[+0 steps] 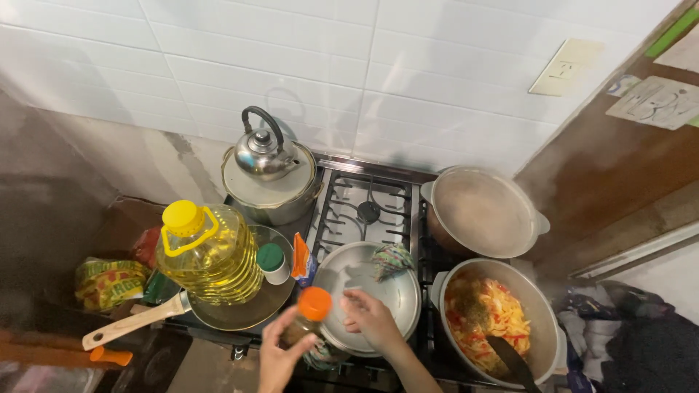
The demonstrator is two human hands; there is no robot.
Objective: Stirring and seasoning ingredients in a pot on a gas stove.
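My left hand point(278, 358) grips a small bottle with an orange cap point(313, 306), held upright over the front of the stove. My right hand point(370, 317) hovers just to the right of the cap, fingers apart, above a metal lid point(397, 291) that has a patterned cloth point(392, 258) on its knob. To the right, a large pot point(553, 327) holds chopped red and yellow vegetables sprinkled with dark seasoning, and a black spatula point(512, 360) rests in it.
A big yellow-capped oil bottle point(207, 251) stands on a frying pan point(247, 309) with a pale handle, beside a green-capped shaker point(273, 262). A kettle point(263, 149) sits on a covered pot at the back left. A lidded pot point(482, 211) steams at back right.
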